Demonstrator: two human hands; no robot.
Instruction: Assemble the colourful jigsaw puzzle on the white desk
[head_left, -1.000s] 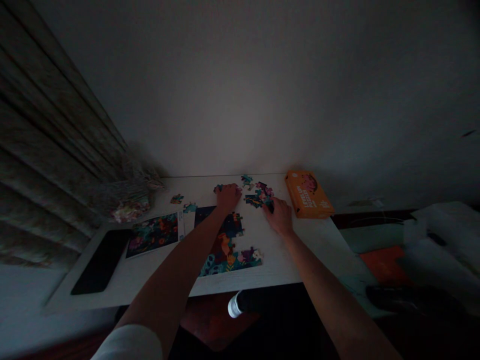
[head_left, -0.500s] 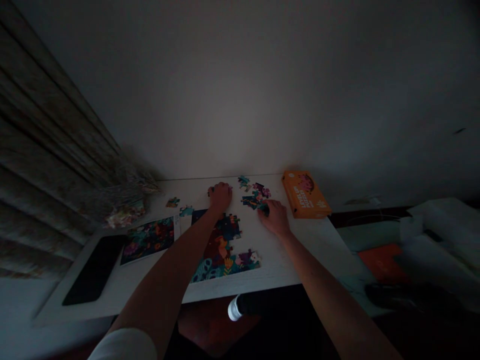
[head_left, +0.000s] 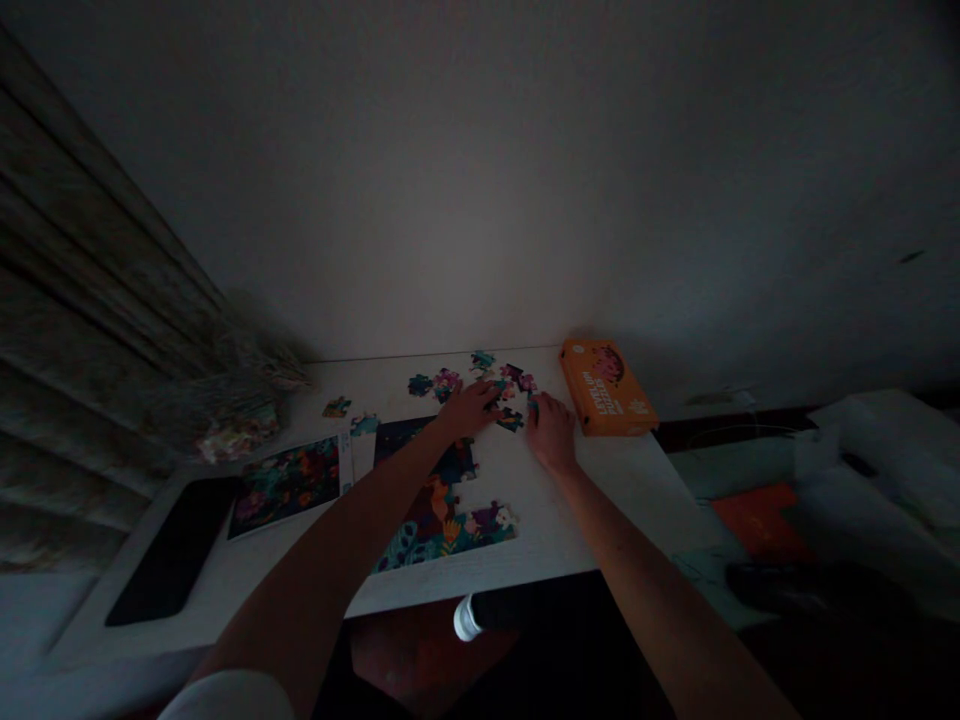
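My left hand (head_left: 471, 408) reaches over the loose puzzle pieces (head_left: 510, 418), its fingers stretched out and touching some of them. Just to its right, my right hand (head_left: 553, 430) is closed, with a bit of a teal puzzle piece (head_left: 533, 406) showing at its fingertips. Nearer to me lies the partly joined puzzle (head_left: 450, 530), dark blue at the top and colourful below; my left forearm hides part of it. More loose pieces, pink and blue (head_left: 445, 383), lie beyond my left hand. Two teal and brown pieces (head_left: 365, 424) sit apart at the left.
An orange puzzle box (head_left: 609, 388) stands at the table's back right. On the left are a printed picture sheet (head_left: 289, 485), a black phone-like slab (head_left: 176, 550) and a clear-wrapped bundle (head_left: 240, 425). A wall closes off the back; a curtain (head_left: 90, 330) hangs at left.
My left hand has moved right, off the pink and blue pieces and onto the loose cluster. My right hand has shifted slightly away from that cluster. The view has turned a little.
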